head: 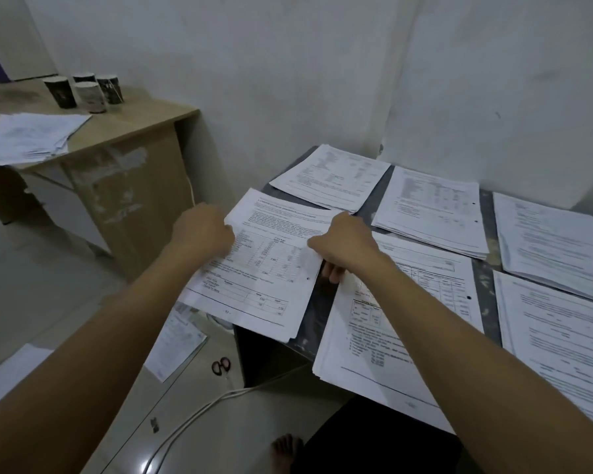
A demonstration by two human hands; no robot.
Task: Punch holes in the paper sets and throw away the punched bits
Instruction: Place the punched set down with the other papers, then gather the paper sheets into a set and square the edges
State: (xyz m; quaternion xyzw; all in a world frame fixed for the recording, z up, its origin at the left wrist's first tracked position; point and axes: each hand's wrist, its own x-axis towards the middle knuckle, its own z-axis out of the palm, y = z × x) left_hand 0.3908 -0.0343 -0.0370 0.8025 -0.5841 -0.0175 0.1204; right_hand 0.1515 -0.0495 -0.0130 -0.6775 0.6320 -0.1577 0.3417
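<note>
Both forearms reached out: my left hand (202,230) and right hand (344,246) had their fingers pinched on a paper set (254,268) overhanging the surface's (486,268) left edge. Loosening either grip, I judged, would spill sheets to the floor (31,268).

Bare forearms, no sleeves; black garment (374,439) below (one bare foot (286,451)).

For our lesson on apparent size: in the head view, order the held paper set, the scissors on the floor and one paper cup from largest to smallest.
1. held paper set
2. paper cup
3. scissors
The cup and scissors look close in size, and the cup stands farther away, so their order is unsure.
</note>
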